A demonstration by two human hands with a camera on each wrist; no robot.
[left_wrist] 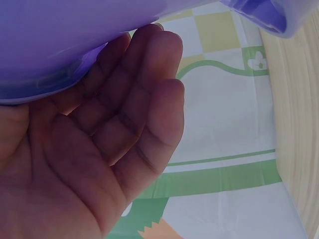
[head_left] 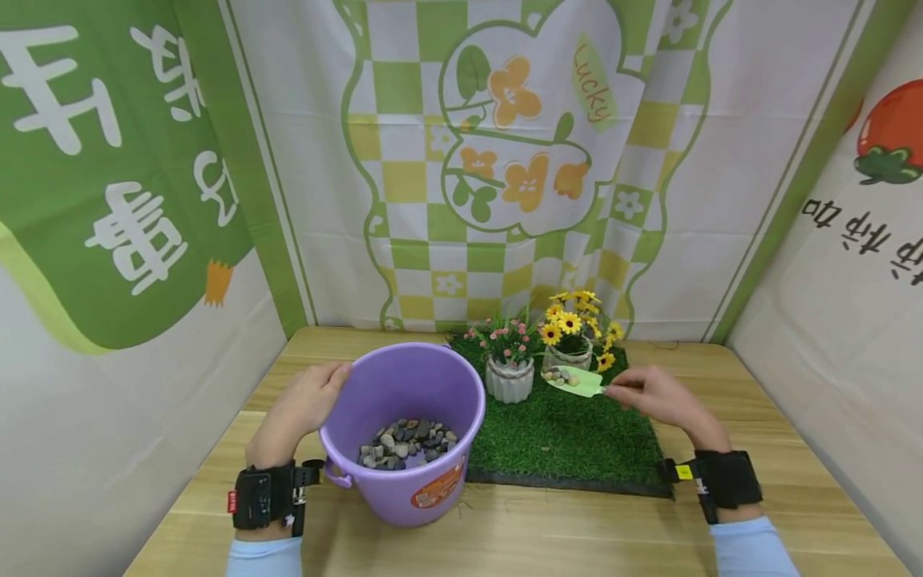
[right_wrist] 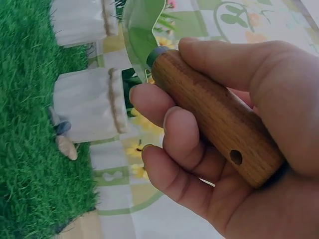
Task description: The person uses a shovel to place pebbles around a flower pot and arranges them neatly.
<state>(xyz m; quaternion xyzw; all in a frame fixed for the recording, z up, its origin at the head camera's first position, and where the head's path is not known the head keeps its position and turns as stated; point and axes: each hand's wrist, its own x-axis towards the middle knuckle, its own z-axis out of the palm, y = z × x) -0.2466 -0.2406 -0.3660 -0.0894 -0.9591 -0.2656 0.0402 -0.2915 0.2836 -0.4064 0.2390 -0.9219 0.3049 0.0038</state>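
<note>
At the left, my left hand (head_left: 306,401) holds the rim of a purple bucket (head_left: 404,489); in the left wrist view its bent fingers (left_wrist: 162,114) lie along the bucket wall. Mixed pebbles (head_left: 407,441) cover part of the bucket's floor. My right hand (head_left: 659,395) grips the wooden handle (right_wrist: 209,114) of a small green garden trowel (head_left: 587,385). Several pebbles (head_left: 558,375) lie on its blade, which points left above the artificial turf, in front of the yellow flowers' pot. In the right wrist view a few stones (right_wrist: 66,147) lie beside a white pot (right_wrist: 87,104).
Two pots stand at the back of the artificial turf mat (head_left: 562,445), one with pink flowers (head_left: 508,340), the other with yellow flowers (head_left: 570,323). The wooden table (head_left: 555,533) is enclosed by printed cloth (head_left: 505,264) at the back and sides.
</note>
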